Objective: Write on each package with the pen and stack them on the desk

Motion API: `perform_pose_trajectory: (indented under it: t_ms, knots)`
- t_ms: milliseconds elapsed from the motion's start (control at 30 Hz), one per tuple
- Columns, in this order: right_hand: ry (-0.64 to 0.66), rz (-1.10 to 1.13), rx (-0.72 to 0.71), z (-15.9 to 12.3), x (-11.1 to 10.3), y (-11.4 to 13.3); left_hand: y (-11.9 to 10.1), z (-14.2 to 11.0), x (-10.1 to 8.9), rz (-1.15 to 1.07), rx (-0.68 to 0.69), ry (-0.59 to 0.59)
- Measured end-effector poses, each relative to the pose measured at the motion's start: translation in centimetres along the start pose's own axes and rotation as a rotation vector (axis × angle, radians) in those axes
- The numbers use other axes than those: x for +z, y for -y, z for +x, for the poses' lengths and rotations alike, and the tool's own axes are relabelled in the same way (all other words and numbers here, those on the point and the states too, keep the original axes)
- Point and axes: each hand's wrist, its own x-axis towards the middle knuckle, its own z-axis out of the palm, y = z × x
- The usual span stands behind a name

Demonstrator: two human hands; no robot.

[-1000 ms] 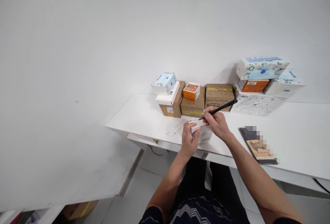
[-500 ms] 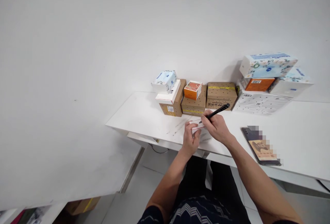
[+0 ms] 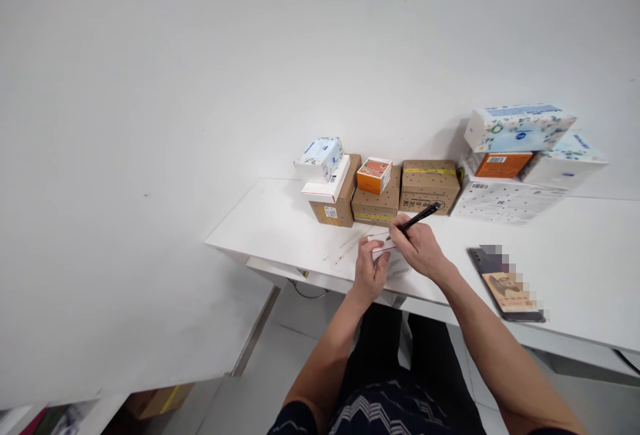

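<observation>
My right hand [image 3: 418,245] grips a black pen [image 3: 423,217], its upper end leaning up and to the right. The pen's tip is at the top face of a small white box [image 3: 399,263] with a thin red edge. Around the left side of that box, the fingers and thumb of my left hand [image 3: 371,271] are closed, steadying it near the front edge of the white table [image 3: 280,221]. Part of the box is hidden behind both hands.
Behind my hands, cardboard boxes [image 3: 430,186] line the wall, with an orange box [image 3: 374,176] and a tissue pack [image 3: 320,158] stacked on them. More tissue packs [image 3: 523,129] sit on a white box [image 3: 505,200] at right. A phone [image 3: 505,285] lies to my right.
The top end of the pen has tipped slightly to the left and down. My left hand and the small white box stay in place.
</observation>
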Motion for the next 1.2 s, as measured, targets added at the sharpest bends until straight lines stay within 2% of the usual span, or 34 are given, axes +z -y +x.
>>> perform_pose_trajectory:
  t_ms: [167,233,300,467,533,567,600,667,733,800,867,1033,1200]
  knots:
    - [0.009,0.052,0.008,0.0,-0.2,0.2,0.0,0.0,0.0,0.0,0.0,-0.008]
    - [-0.029,0.109,0.016,-0.1,-0.1,0.2,0.0,-0.1,0.0,0.0,-0.005,-0.004]
    - [-0.161,0.228,0.067,-0.4,0.1,0.0,0.0,-0.2,0.0,0.004,-0.007,-0.003]
    - [-0.652,0.711,0.279,-1.6,-0.2,-2.0,0.3,-0.3,0.1,0.011,0.001,-0.01]
    - [-0.746,0.704,0.349,-2.6,-0.8,-3.7,0.4,-0.4,0.2,-0.002,-0.005,-0.019]
    - [-0.727,0.627,0.405,-3.3,-1.1,-4.8,0.4,-0.4,0.2,-0.008,-0.01,-0.022]
    - [-0.648,0.499,0.474,-4.1,-1.4,-5.9,0.5,-0.4,0.2,-0.012,-0.013,-0.024]
    - [-0.321,0.19,0.648,-5.7,-1.6,-8.1,0.5,-0.4,0.2,-0.002,-0.009,-0.028]
    - [-0.004,-0.113,0.745,-7.2,-1.4,-10.1,0.5,-0.4,0.2,0.021,0.0,-0.03]
    - [0.155,-0.334,0.797,-8.2,-0.9,-11.5,0.5,-0.3,0.3,0.039,0.009,-0.034]
    - [0.191,-0.436,0.832,-8.7,-0.4,-12.3,0.4,-0.3,0.3,0.051,0.012,-0.037]
    - [0.196,-0.506,0.883,-8.8,0.1,-12.4,0.4,-0.5,0.3,0.069,0.005,-0.036]
    - [0.101,-0.554,0.869,-9.9,-0.6,-12.2,0.7,-0.7,0.3,0.066,-0.02,-0.046]
